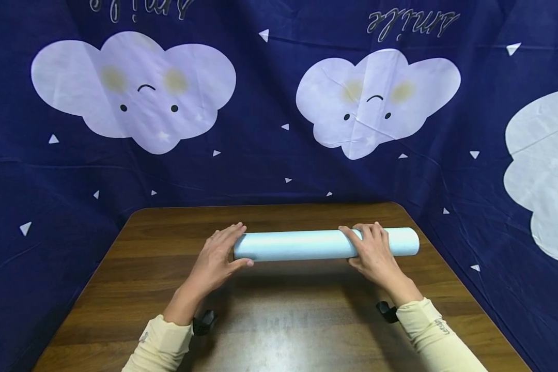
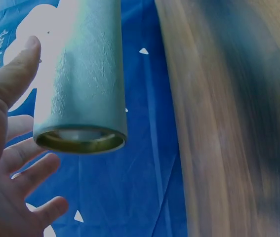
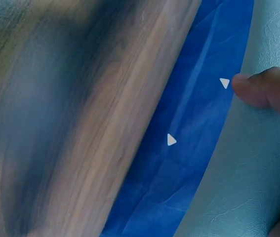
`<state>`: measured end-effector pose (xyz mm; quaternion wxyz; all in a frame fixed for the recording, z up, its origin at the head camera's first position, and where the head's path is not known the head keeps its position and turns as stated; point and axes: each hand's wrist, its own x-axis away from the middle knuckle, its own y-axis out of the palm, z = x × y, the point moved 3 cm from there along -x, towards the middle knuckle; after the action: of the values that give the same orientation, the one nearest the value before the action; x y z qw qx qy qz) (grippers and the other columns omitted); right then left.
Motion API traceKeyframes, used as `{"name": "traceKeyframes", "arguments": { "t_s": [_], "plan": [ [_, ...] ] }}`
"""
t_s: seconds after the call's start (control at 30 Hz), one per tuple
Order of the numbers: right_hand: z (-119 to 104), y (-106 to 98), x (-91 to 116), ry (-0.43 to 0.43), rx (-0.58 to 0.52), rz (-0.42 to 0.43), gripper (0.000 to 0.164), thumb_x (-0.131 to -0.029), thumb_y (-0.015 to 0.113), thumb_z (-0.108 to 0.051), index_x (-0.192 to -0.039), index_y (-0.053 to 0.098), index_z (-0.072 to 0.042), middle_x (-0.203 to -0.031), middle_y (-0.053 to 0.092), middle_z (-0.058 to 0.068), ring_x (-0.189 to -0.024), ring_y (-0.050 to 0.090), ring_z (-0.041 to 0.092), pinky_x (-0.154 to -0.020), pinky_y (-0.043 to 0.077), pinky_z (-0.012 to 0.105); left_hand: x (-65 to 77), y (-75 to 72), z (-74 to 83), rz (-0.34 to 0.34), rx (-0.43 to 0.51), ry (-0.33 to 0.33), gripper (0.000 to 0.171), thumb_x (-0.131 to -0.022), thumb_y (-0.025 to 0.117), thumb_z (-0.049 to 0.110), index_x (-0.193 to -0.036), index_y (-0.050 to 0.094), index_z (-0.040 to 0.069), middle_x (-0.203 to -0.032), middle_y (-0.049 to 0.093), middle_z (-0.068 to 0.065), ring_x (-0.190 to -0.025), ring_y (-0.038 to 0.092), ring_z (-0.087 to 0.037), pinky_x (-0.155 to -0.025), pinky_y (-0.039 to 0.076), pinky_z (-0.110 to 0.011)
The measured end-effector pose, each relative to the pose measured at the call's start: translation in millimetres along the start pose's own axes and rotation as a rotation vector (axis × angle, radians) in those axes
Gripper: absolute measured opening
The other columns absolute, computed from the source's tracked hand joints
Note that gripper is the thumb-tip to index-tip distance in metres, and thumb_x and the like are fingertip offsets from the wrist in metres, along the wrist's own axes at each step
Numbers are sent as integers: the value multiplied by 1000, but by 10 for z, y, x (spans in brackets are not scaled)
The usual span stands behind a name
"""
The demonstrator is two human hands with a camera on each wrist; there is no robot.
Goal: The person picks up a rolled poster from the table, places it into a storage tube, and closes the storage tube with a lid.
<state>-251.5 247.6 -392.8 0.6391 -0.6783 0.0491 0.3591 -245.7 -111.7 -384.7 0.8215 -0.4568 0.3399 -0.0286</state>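
A long light blue tube (image 1: 293,245) is held level above the wooden table, running left to right in the head view. My right hand (image 1: 373,253) grips it near its right end, fingers over the top and thumb on the near side. In the right wrist view the thumb (image 3: 265,91) presses on the tube's creased covering (image 3: 233,192). My left hand (image 1: 215,258) is at the left end, its fingers spread and fairly straight. The left wrist view shows that end's recessed, gold-coloured rim (image 2: 83,140), with the left thumb (image 2: 19,74) beside the tube wall.
The brown wooden table (image 1: 279,320) lies beneath both hands. Behind it and at its sides hangs a dark blue cloth (image 1: 260,170) printed with white clouds and small triangles. Black wrist devices (image 1: 204,323) sit under both cream sleeves.
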Motion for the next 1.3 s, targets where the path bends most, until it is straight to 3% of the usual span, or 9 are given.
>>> {"name": "traceKeyframes", "arguments": {
  "t_s": [0.27, 0.83, 1.3],
  "plan": [
    [-42, 58, -33, -4, -7, 7, 88, -52, 90, -15, -130, 49, -21, -112, 55, 18, -104, 47, 42, -99, 30, 63, -39, 78, 70, -10, -132, 56, 79, -67, 79, 44, -133, 52, 10, -138, 53, -9, -129, 48, -30, -106, 35, -56],
    [-161, 204, -89, 16, -24, -31, 84, -54, 89, -18, -129, 50, -21, -111, 56, 16, -103, 49, 42, -101, 31, 62, -35, 194, 74, -36, -180, 57, 78, -66, 81, 40, -132, 53, 9, -134, 56, -10, -126, 50, -30, -107, 35, -55],
    [-234, 489, -28, 28, -67, -85, 82, -54, 89, -16, -128, 53, -19, -110, 56, 17, -103, 48, 41, -101, 31, 62, 49, 416, -85, -92, -218, 35, 77, -66, 83, 37, -132, 52, 11, -132, 57, -12, -121, 52, -33, -103, 36, -58]
  ]
}}
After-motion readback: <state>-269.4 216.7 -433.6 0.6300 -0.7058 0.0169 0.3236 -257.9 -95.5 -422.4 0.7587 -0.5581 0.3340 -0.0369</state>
